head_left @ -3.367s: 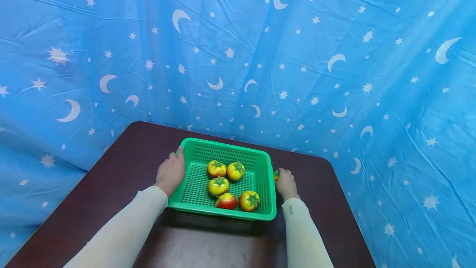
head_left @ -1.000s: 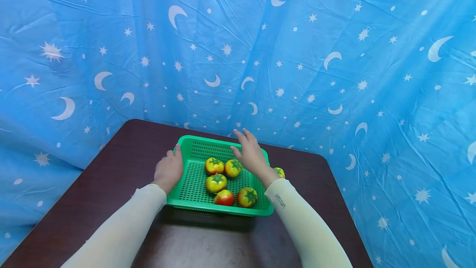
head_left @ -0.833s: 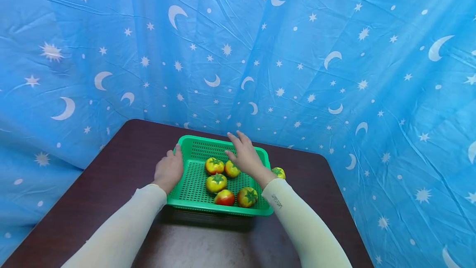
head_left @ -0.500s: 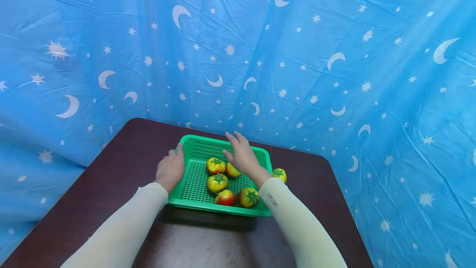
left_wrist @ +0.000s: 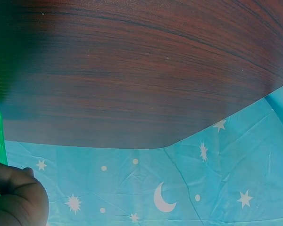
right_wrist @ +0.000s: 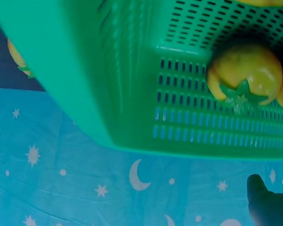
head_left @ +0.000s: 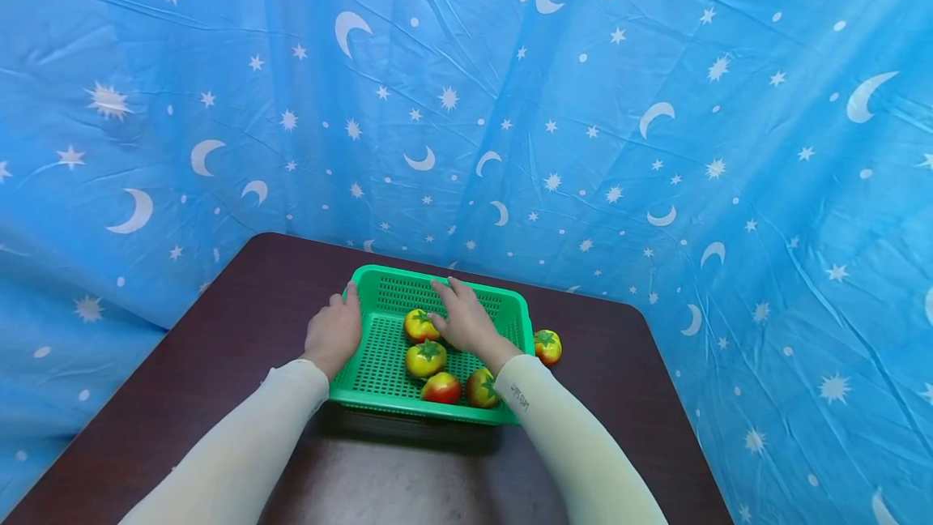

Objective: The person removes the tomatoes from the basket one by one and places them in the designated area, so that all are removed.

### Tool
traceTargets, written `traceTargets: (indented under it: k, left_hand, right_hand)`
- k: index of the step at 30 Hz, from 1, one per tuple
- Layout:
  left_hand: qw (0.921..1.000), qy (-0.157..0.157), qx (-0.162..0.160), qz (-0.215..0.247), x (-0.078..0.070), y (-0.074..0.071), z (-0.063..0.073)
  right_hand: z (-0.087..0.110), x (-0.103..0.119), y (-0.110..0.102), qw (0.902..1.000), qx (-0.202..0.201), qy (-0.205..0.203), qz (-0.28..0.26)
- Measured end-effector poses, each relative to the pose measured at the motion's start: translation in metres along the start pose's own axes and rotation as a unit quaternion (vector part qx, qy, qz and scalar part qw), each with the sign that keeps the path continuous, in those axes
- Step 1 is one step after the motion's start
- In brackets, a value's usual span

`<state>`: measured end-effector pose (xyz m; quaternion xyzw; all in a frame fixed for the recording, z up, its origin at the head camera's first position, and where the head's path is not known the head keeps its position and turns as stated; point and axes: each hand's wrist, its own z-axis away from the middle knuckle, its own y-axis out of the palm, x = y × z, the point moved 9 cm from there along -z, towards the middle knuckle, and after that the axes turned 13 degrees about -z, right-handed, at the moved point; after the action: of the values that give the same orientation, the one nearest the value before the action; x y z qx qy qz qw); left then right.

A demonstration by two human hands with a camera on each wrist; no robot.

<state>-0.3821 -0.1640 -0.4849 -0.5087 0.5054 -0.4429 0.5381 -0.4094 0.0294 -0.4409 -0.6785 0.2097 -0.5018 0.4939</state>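
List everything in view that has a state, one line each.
Basket: upright, open-topped.
Table: level, bearing the basket.
Inside tomatoes: whole, loose in the basket.
Outer tomato: whole, on the table.
Left hand: gripping the basket's left side.
Right hand: fingers extended over the basket; contact unclear.
Curtain: hanging, creased.

Basket [head_left: 375,359] on table [head_left: 240,339]; tomatoes [head_left: 426,360] inside; lone tomato [head_left: 548,347] just right of basket; curtain [head_left: 466,144] behind table.

The basket [head_left: 378,347] is green, tomatoes [head_left: 426,360] yellow-red, curtain [head_left: 466,136] blue with white moons
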Motion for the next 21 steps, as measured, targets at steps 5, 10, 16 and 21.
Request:
traceTargets:
  k: [5, 10, 16, 21]
  left_hand:
    - [1.0000, 0.001, 0.001, -0.002, -0.001, -0.001, 0.001]
    - [1.0000, -0.001, -0.002, 0.003, -0.001, -0.002, 0.003]
    - [1.0000, -0.001, -0.001, 0.004, -0.001, 0.000, 0.003]
    - [1.0000, -0.003, -0.001, 0.003, 0.000, 0.000, 0.001]
  right_hand:
    - [0.003, 0.000, 0.009, 0.9997, 0.021, 0.003, -0.009]
    - [0.006, -0.003, 0.022, 0.9979, 0.050, 0.018, -0.037]
    - [0.008, -0.008, 0.038, 0.9965, 0.074, 0.032, -0.021]
    - [0.008, -0.010, 0.049, 0.9952, 0.093, 0.030, 0.006]
